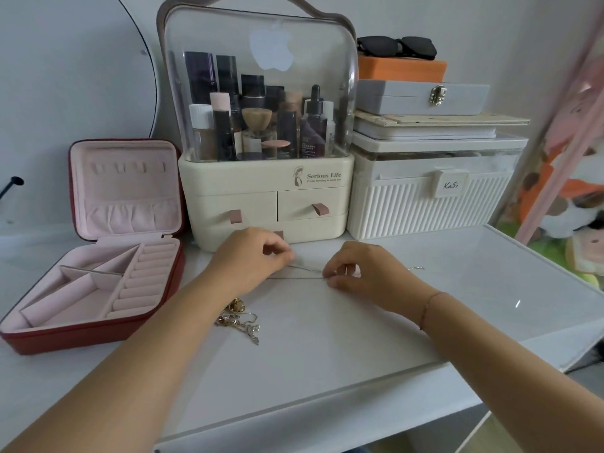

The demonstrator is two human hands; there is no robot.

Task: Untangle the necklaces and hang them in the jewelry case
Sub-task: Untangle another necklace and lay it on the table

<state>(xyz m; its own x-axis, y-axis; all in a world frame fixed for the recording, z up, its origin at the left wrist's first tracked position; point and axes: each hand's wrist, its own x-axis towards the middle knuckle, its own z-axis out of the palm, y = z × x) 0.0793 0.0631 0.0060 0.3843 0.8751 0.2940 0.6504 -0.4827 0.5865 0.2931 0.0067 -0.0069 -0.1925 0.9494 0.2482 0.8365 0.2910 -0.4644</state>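
A thin silver necklace (307,273) stretches across the white table between my hands. My left hand (255,256) pinches one part of the chain near its fingertips. My right hand (362,273) pinches the chain at its other side, and a loose end of it shows beyond the hand on the right. A tangled heap of gold and silver necklaces (240,320) lies just below my left forearm. The red jewelry case (98,289) stands open at the left, with pink lining, hooks in its raised lid and empty compartments in its base.
A cream cosmetics organizer (268,197) with drawers stands right behind my hands. A white ribbed storage box (428,194) with stacked boxes and sunglasses (397,47) sits at the back right. The table's front edge (294,410) runs below my arms.
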